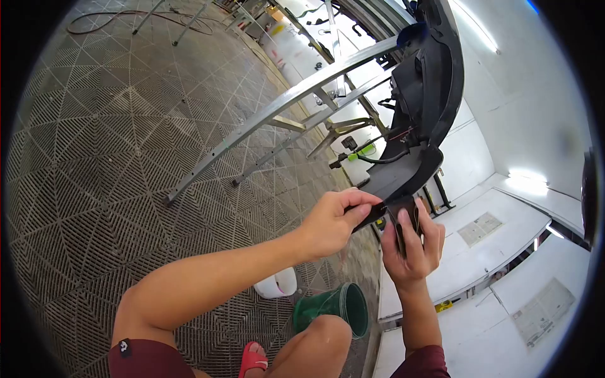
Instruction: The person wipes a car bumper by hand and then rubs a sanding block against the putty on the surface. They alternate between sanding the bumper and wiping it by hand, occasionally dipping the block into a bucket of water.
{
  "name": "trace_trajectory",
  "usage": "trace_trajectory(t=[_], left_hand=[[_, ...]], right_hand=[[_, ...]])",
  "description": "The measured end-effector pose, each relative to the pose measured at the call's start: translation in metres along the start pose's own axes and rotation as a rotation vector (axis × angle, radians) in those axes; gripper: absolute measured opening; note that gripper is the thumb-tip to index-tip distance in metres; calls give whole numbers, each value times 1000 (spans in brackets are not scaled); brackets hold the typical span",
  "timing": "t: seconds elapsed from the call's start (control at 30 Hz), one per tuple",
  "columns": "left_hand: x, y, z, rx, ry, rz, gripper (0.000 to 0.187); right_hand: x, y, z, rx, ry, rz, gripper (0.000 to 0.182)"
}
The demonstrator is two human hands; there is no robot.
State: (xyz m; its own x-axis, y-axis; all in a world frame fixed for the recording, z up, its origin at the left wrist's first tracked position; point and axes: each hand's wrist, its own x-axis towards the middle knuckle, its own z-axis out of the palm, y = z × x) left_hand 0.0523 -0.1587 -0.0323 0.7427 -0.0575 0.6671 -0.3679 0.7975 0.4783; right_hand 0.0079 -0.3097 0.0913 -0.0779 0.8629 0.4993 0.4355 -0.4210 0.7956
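A large black car bumper (pixel 444 82) hangs from the top of the view down to the middle, with its inner side and wiring showing. My left hand (pixel 337 222) pinches the dark lower edge of the part between thumb and fingers. Close beside it on the right, my right hand (pixel 413 242) grips a dark flat piece at the bumper's lower end, fingers on its face. A cable with green connectors (pixel 362 153) hangs on the bumper's inner side, above my hands.
A metal stand (pixel 252 123) reaches diagonally across the middle. Below my hands are a green bucket (pixel 321 309) and a white container (pixel 277 283). A hose (pixel 94 30) lies on the grated floor. White panels (pixel 466 233) stand at the right.
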Motion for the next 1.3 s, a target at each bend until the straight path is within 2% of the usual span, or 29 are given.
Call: trace_trajectory(t=[0.17, 0.23, 0.3, 0.37, 0.43, 0.5, 0.57, 0.63, 0.7, 0.8, 0.87, 0.9, 0.97, 1.07, 1.1, 1.17, 1.27, 1.3], left_hand=[[-1, 2, -3, 38, 15, 2, 22], [2, 0, -4, 180, 26, 158, 22], [4, -3, 0, 139, 18, 103, 22], [1, -5, 0, 100, 17, 45, 22], [2, -2, -7, 169, 55, 131, 21], [3, 2, -11, 119, 49, 128, 21], [2, -3, -4, 44, 7, 83, 21], [5, -5, -5, 137, 10, 128, 21], [5, -6, -8, 131, 45, 138, 21], [3, -9, -8, 95, 9, 101, 21], [5, -5, -9, 201, 7, 120, 21], [4, -5, -11, 206, 14, 130, 21], [2, -8, -12, 162, 28, 161, 21], [2, 1, -7, 124, 20, 95, 22], [2, 0, -7, 125, 18, 97, 22], [2, -2, -14, 131, 9, 114, 22], [2, -4, -7, 113, 40, 91, 22], [3, -5, -8, 114, 35, 95, 22]], right_hand=[[-1, -2, 0, -17, -28, 20, 40], [0, 0, 0, 20, -38, -37, 41], [18, 3, 9, -87, -23, -64, 41], [18, 3, 15, -51, 26, -34, 41], [-6, -2, 7, -20, -25, -44, 43], [-1, 1, 10, 23, -34, -90, 43], [15, 6, 11, -50, -15, -51, 44], [8, 5, 7, -40, -2, 22, 45], [-4, -1, 2, -28, -87, -68, 46], [9, 10, 7, -43, -34, -42, 44], [8, 7, 9, -96, 13, -51, 43], [3, 1, 2, -37, -91, -70, 45], [4, 11, 2, 33, -132, -82, 45], [2, 8, 6, -72, 7, -76, 44], [2, -1, 1, -5, -105, -111, 49], [0, 8, 2, 31, -138, -96, 50], [-1, 8, 5, -65, -17, -68, 48], [-1, 0, 0, 8, -132, -109, 52]])
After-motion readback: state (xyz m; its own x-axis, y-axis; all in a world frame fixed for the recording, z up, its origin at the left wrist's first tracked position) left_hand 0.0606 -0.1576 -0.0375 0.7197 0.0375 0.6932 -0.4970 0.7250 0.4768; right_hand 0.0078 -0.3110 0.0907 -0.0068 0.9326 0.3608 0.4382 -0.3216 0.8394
